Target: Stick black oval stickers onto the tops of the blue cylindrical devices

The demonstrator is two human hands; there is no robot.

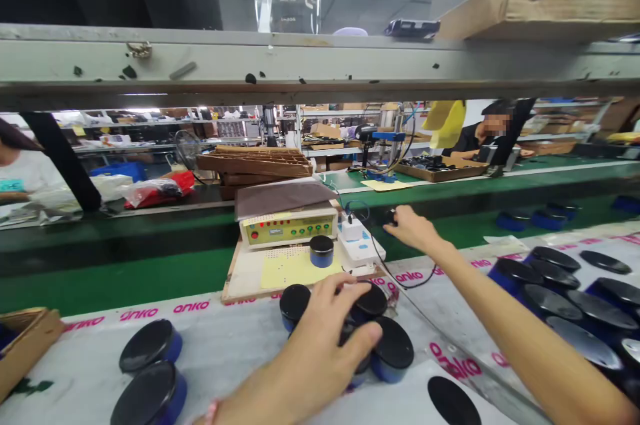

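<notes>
My left hand (pixel 325 338) reaches over a cluster of round blue pieces with black tops, such as one black-topped piece (pixel 393 348). Its thumb and fingers are apart above a piece partly hidden beneath them; whether they touch it I cannot tell. Farther off, my right hand (pixel 414 230) is closed on a small dark round piece (pixel 390 216) over the green conveyor belt (pixel 170 265). Between the hands, a single black-topped blue piece (pixel 321 252) stands upright on the yellow paper in front of a tester box (pixel 290 228) with buttons and lights.
A white power strip (pixel 359 243) and a trailing cable lie beside the tester. More pieces (pixel 553 302) crowd the right side; two (pixel 150 345) stand at left near a cardboard box (pixel 30 348). A shelf beam (pixel 320 65) crosses overhead. A person (pixel 467 138) sits across the belt.
</notes>
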